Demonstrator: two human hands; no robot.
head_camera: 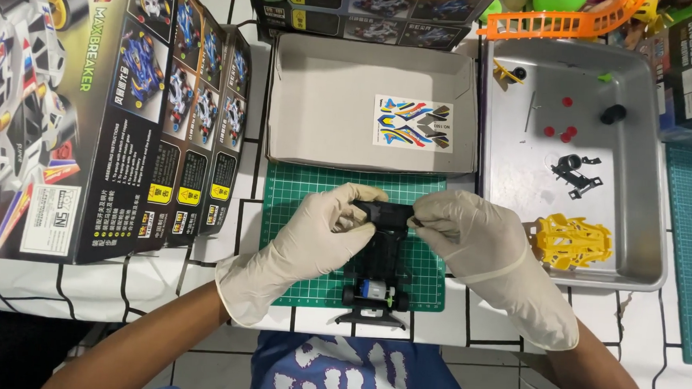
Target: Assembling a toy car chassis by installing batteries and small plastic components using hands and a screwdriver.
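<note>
Both hands wear pale rubber gloves and meet over a green cutting mat (pixel 299 186). Between them is a black toy car chassis (pixel 380 255), lying lengthwise with its front end up at the fingers and its rear end toward the person. The left hand (pixel 322 231) curls around the chassis's front left corner, thumb and fingers closed on the black plastic. The right hand (pixel 470 234) pinches the front right corner, its fingertips (pixel 422 216) pressed against the same black part, so the two sets of fingers nearly touch across the top of the chassis. Below the hands the rest of the chassis shows free: a small blue and silver motor (pixel 374 289) sits near the rear, with black wheels at either side and a rear bumper just past the mat's lower edge.

Behind the mat lies an open grey cardboard box lid (pixel 327 107) holding a sticker sheet (pixel 413 123). To the right a metal tray (pixel 646 186) holds a yellow car body (pixel 571 242), small red parts and black pieces. Printed toy car boxes (pixel 113 111) stand at the left.
</note>
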